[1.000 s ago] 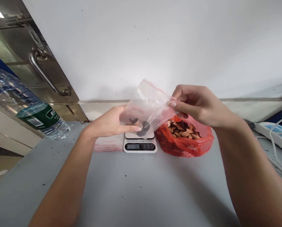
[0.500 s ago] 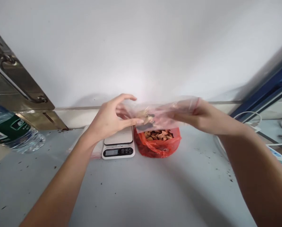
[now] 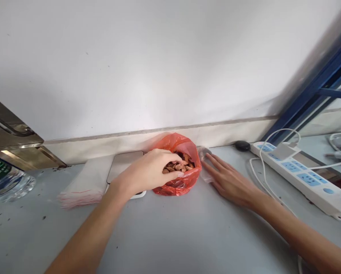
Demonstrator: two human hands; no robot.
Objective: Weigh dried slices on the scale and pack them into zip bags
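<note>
A red plastic bag (image 3: 177, 190) stands on the grey table, its mouth wide and brown dried slices (image 3: 173, 166) inside. My left hand (image 3: 151, 169) reaches over its left rim, thumb and fingers apart around some slices. To the right of the red bag, a small clear plastic bag (image 3: 207, 176) with dark contents lies against it. The stretched fingers of my right hand (image 3: 227, 180) rest on that clear bag. Partly hidden behind my left hand and forearm is a white kitchen scale (image 3: 124, 163); its display is covered.
A stack of clear zip bags (image 3: 86, 182) lies left of the scale. A water bottle (image 3: 4, 179) and a metal cabinet (image 3: 13, 140) are at the far left. On the right are a white power strip (image 3: 304, 175) with cables and a black object (image 3: 242, 145) by the wall.
The clear bag, held up between both hands before, now lies on the table right of the red bag. My left hand has moved down into the red bag. The view has shifted right.
</note>
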